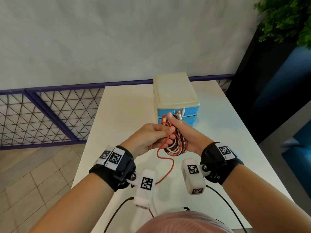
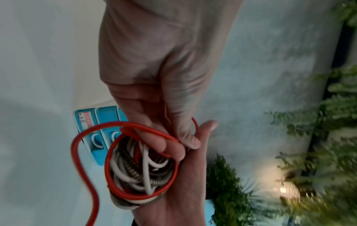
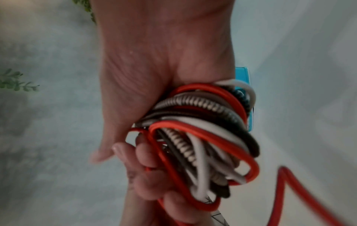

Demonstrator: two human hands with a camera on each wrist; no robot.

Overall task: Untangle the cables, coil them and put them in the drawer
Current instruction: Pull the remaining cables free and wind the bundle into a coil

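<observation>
A bundle of coiled cables (image 1: 176, 143), red, white, black and spiral-wrapped, sits in the right hand (image 1: 186, 133), whose fingers and thumb curl round it, held above the middle of the tabletop (image 1: 117, 115). The left hand (image 1: 149, 137) pinches the red cable (image 1: 165, 165) against the bundle; the loose length of that cable hangs down toward the tabletop's near edge. Just beyond the hands, toward the far edge, stands a small drawer unit (image 1: 175, 96) with blue drawers, all shut.
</observation>
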